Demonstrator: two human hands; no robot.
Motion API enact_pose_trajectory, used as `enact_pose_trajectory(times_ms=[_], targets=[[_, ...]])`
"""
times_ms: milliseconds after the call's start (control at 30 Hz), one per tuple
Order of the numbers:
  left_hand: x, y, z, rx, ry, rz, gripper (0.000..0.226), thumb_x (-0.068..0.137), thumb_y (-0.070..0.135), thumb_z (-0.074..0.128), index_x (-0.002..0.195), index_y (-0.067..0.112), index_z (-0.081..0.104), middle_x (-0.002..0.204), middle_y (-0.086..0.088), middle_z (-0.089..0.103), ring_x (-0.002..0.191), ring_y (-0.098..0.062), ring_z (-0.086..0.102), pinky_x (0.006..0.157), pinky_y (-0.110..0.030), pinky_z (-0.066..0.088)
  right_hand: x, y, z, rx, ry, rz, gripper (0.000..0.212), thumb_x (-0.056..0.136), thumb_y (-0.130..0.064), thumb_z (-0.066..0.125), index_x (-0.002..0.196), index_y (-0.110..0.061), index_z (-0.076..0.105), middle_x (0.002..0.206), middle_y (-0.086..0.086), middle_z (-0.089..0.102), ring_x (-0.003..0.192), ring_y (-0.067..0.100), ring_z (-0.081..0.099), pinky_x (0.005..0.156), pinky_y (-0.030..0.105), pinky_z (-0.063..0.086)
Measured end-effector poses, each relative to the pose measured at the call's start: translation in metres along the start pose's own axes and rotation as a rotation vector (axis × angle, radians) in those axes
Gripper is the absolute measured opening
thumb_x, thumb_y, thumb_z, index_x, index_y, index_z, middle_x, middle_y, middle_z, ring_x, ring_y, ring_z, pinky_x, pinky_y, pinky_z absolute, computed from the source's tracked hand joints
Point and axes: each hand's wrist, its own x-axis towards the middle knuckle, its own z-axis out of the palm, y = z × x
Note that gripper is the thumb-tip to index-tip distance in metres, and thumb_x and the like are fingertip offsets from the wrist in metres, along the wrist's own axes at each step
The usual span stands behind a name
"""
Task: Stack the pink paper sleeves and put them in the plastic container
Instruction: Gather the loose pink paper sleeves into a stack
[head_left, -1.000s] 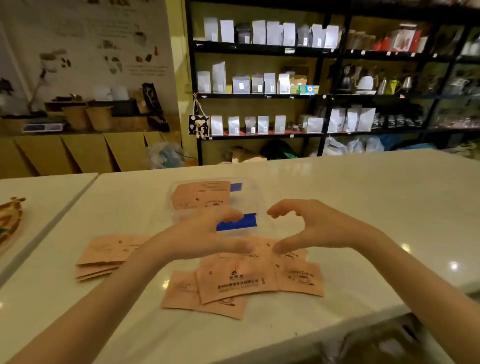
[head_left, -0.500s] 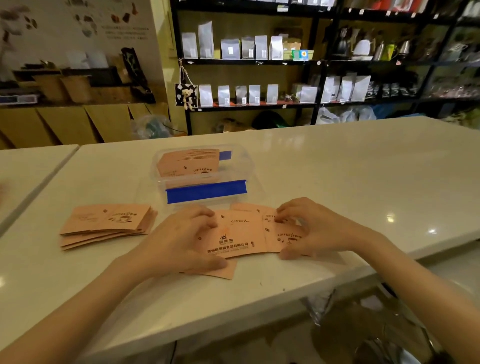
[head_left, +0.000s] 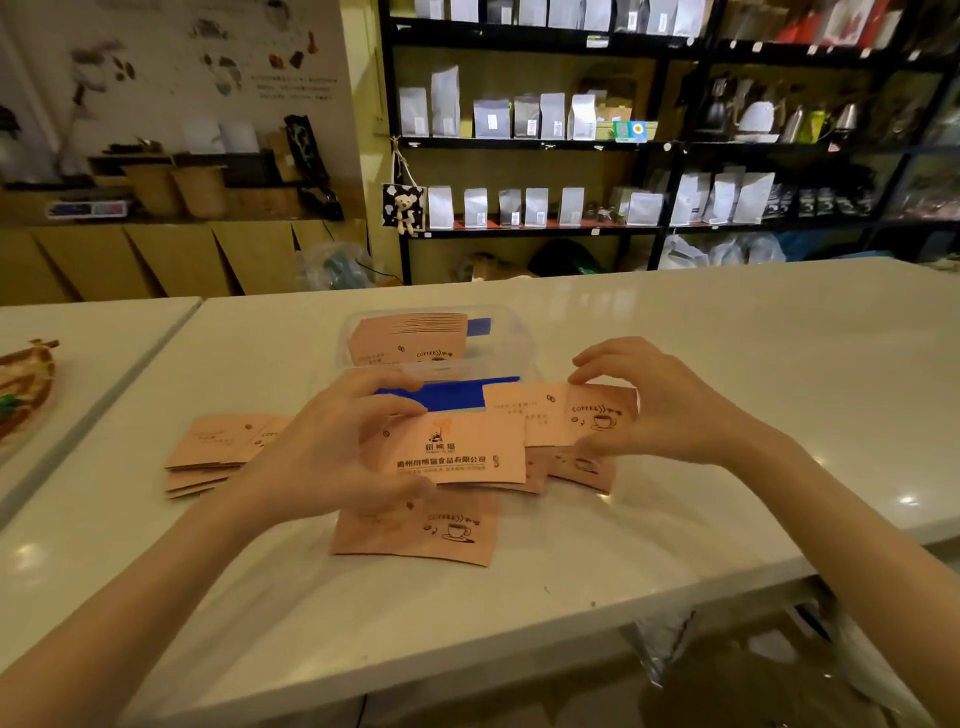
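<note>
My left hand (head_left: 332, 452) pinches a pink paper sleeve (head_left: 457, 452) printed with Chinese text, lifted a little off the white table (head_left: 727, 395). My right hand (head_left: 660, 405) pinches another pink sleeve (head_left: 561, 415) with a coffee cup print, overlapping the first. More loose sleeves lie under them, and one sleeve (head_left: 415, 530) lies flat nearer to me. A stack of sleeves (head_left: 218, 447) rests at the left. Behind my hands stands a clear plastic container (head_left: 514, 338) with blue tape; it holds a sleeve (head_left: 405, 338).
A second white table (head_left: 78, 332) adjoins on the left and carries a patterned tray (head_left: 21, 384). Black shelves (head_left: 675, 145) with white bags fill the back wall. The table's front edge runs close to my arms, with a bag on the floor below at the right.
Both hands came down onto the loose pile, then each lifted a sleeve off the table. The camera view tilted down and back up.
</note>
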Motion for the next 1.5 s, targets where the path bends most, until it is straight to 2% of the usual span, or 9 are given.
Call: enact_pose_trajectory(times_ms=[133,367,600,800,867,967,1133,1300,1500], targets=[[-0.008,-0.015,-0.028,-0.037,0.08,-0.003,0.058,0.05,0.057,0.07,0.101,0.058,0.042,0.12,0.036,0.03,0.118,0.01,0.017,0.103,-0.029,0.027,0.023,-0.016,0.006,-0.091,0.223,-0.068,0.063,0.067,-0.043,0.073,0.122,-0.02,0.052,0.133,0.0,0.047,0.125,0.016,0.034,0.101,0.026,0.027],[-0.029,-0.054,-0.062,-0.003,0.186,-0.177,0.075,0.042,0.06,0.068,0.112,0.039,0.054,0.133,0.025,0.03,0.127,0.007,0.006,0.112,-0.045,0.012,0.077,-0.06,0.035,-0.046,0.416,-0.144,0.061,0.069,-0.046,0.07,0.12,-0.017,0.053,0.129,0.002,0.05,0.122,0.019,0.037,0.104,0.033,0.032],[-0.043,-0.098,-0.066,0.035,0.101,-0.424,0.059,0.062,0.038,0.077,0.116,0.033,0.055,0.145,0.01,0.03,0.138,-0.01,0.009,0.112,-0.042,0.012,0.111,-0.124,0.07,0.05,0.228,-0.28,0.063,0.071,-0.054,0.064,0.122,-0.018,0.054,0.134,-0.001,0.047,0.125,0.016,0.032,0.102,0.03,0.027],[-0.045,-0.115,-0.053,-0.116,0.117,-0.482,0.076,0.063,0.028,0.079,0.129,0.029,0.042,0.143,0.003,0.032,0.135,-0.014,0.016,0.109,-0.032,0.018,0.123,-0.153,0.105,0.024,0.013,-0.322,0.062,0.072,-0.058,0.06,0.122,-0.021,0.054,0.144,-0.002,0.036,0.136,0.017,0.018,0.111,0.038,0.016],[-0.046,-0.12,-0.049,-0.166,0.111,-0.49,0.076,0.062,0.03,0.08,0.129,0.028,0.043,0.134,0.008,0.036,0.134,-0.014,0.017,0.108,-0.03,0.018,0.125,-0.155,0.114,0.005,-0.016,-0.326,0.063,0.072,-0.059,0.059,0.123,-0.021,0.054,0.145,-0.001,0.035,0.137,0.019,0.016,0.112,0.04,0.014],[-0.05,-0.129,-0.045,-0.193,0.046,-0.518,0.086,0.05,0.057,0.075,0.126,0.032,0.045,0.126,0.015,0.039,0.134,-0.016,0.02,0.11,-0.035,0.02,0.128,-0.154,0.124,-0.031,-0.055,-0.326,0.064,0.073,-0.06,0.056,0.124,-0.022,0.052,0.147,-0.001,0.032,0.139,0.019,0.012,0.114,0.041,0.011],[-0.052,-0.131,-0.04,-0.182,0.077,-0.644,0.104,0.061,0.046,0.075,0.141,0.025,0.012,0.149,0.003,0.025,0.137,-0.02,0.016,0.112,-0.038,0.018,0.127,-0.146,0.131,-0.121,-0.085,-0.368,0.062,0.078,-0.059,0.049,0.127,-0.02,0.05,0.151,0.002,0.025,0.142,0.021,0.004,0.115,0.042,0.0],[-0.048,-0.108,-0.04,-0.042,0.075,-0.486,0.094,0.053,0.062,0.07,0.134,0.037,0.029,0.151,0.007,0.019,0.139,-0.016,0.007,0.113,-0.043,0.012,0.117,-0.134,0.121,-0.119,-0.107,-0.402,0.069,0.08,-0.062,0.043,0.137,-0.024,0.035,0.156,0.001,0.013,0.143,0.019,-0.004,0.114,0.043,-0.008],[-0.029,-0.043,-0.022,-0.083,0.059,-0.174,0.094,0.057,0.063,0.064,0.133,0.049,0.012,0.142,0.03,0.016,0.121,0.015,0.01,0.105,-0.019,0.014,0.082,-0.103,0.081,0.138,-0.081,-0.322,0.065,0.079,-0.055,0.055,0.136,-0.035,0.032,0.15,-0.012,0.029,0.137,0.007,0.022,0.112,0.034,0.022]])
